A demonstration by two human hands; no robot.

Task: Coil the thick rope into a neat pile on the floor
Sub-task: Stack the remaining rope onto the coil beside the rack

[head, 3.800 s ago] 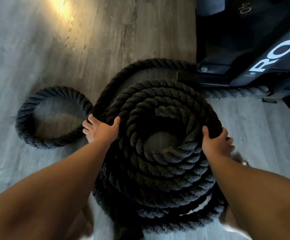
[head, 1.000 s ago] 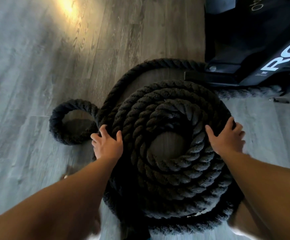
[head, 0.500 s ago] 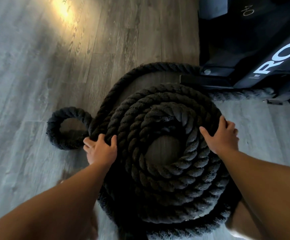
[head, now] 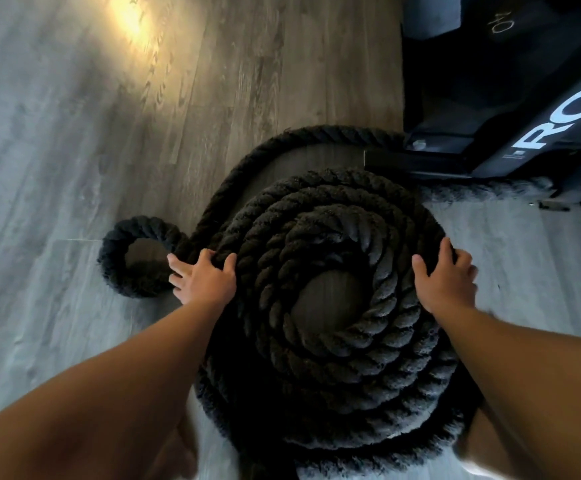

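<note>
— Both hands where?
— Left hand [head: 206,282] and right hand [head: 445,282] lay spread, fingers apart, on the thick rope [head: 334,368] piled on the floor [head: 57,150]; its stray loop [head: 136,258] had shrunk.
— Meaning?
— Nearly coiled, I'd judge.

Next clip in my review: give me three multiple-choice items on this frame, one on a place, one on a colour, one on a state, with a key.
1. The small loose loop lies where relative to the rope coil?
A. left
B. right
C. inside it

2. The thick rope's colour?
A. white
B. black
C. yellow

3. Both hands are:
A. raised off
B. on the coil's sides
C. holding a tool

Key: 1 A, the loop sits beyond the left hand. 2 B, all strands are black. 3 B, the left hand and right hand rest on opposite edges.
</note>
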